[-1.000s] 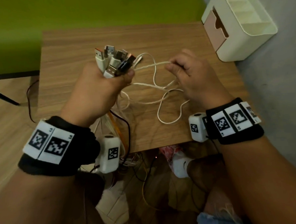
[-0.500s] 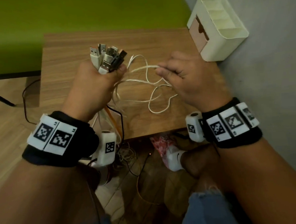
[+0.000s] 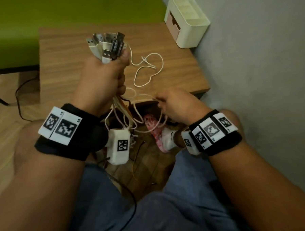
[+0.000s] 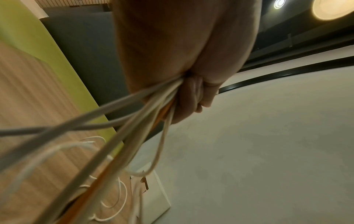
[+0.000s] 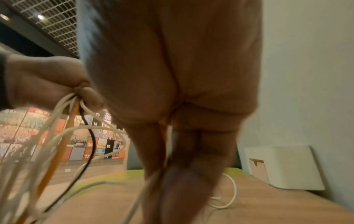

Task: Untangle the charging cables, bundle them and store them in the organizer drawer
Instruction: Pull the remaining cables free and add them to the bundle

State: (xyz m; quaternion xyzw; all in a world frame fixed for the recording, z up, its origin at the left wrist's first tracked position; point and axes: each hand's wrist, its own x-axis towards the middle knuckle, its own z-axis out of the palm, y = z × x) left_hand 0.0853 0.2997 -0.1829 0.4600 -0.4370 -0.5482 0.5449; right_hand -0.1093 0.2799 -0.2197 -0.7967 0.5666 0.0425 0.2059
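My left hand (image 3: 108, 71) grips a bunch of charging cables, their USB plugs (image 3: 106, 45) fanned out above the fist. White, orange and black cords (image 3: 125, 113) hang below it past the table's front edge; the left wrist view shows these cords (image 4: 153, 106) leaving the fist. My right hand (image 3: 172, 103), at the front edge, pinches a thin white cable (image 3: 147, 95) coming from the bunch. The rest of that white cable (image 3: 146, 71) lies looped on the wooden table (image 3: 66, 70). The cream organizer (image 3: 187, 21) with its tan drawer (image 3: 172, 24) stands at the back right corner.
A grey wall (image 3: 261, 74) runs along the table's right side, a green panel (image 3: 54, 11) behind it. Below the front edge are my knees in jeans (image 3: 153, 212), a foot in a white sock (image 3: 167, 137) and loose wires on the floor.
My right hand has drawn back from mid-table to the front edge, running along the white cable. The left fist with the plugs stays raised. The head view tilted down.
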